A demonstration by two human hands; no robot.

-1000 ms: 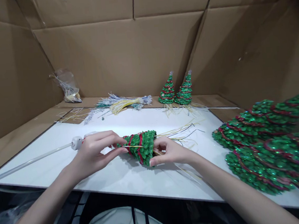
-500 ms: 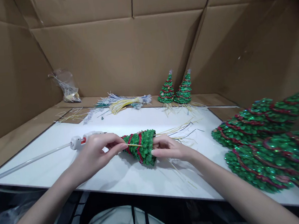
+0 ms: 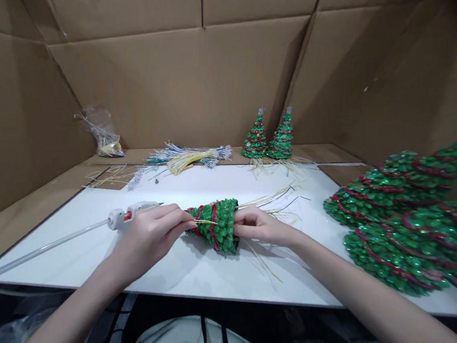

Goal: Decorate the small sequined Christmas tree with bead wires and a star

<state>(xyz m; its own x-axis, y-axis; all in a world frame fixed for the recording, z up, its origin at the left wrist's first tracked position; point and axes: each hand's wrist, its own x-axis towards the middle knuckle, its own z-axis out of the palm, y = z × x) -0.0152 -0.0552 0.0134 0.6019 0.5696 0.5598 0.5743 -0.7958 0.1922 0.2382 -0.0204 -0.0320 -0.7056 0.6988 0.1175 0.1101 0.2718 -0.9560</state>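
Observation:
A small green Christmas tree (image 3: 223, 221) with red garland lies on its side on the white board, its tip toward the left and its base toward the right. My left hand (image 3: 151, 230) pinches a thin yellow wire (image 3: 205, 221) between thumb and fingertips; the wire runs across the tree's side. At the base, my right hand (image 3: 260, 227) grips the rim, with some fingertips hidden at the base opening. Loose yellow and dark wires (image 3: 281, 196) trail from the base to the right, behind and below that hand.
Beside my left hand lies a white glue gun (image 3: 115, 219) with a long glue stick. Wire bundles (image 3: 190, 158), a plastic bag (image 3: 106, 137) and two small trees (image 3: 255, 139) stand toward the back. Larger trees (image 3: 393, 252) crowd the right. Cardboard walls (image 3: 180, 84) surround the board (image 3: 174, 276).
My left hand's fingers have closed in and turned slightly over the wire. My right thumb has shifted up a little at the rim. The tree stays in place.

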